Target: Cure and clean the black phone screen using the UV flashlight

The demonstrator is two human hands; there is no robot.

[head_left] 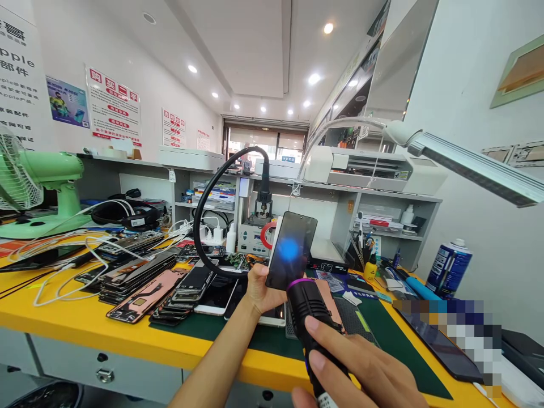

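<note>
My left hand [260, 290] grips a dark smartphone [293, 245] by its lower end and holds it upright above the bench. A blue-violet spot of light glows on the phone's face. In my right hand [357, 362] is a black flashlight [312, 309] with a purple ring at its head. The fingers wrap round its barrel, and its head points at the phone from close below. Behind the two hands lie a pink phone back panel [331, 297] and a dark grey perforated mat [352, 311], partly hidden by the flashlight.
Stacked phone screens [136, 272] and loose phones [219, 297] cover the left of the yellow bench [199, 354]. A black hose [199, 221] arches behind them. A lamp [476, 164] hangs at right above a blue spray can [449, 269]. A green fan [55, 175] stands far left.
</note>
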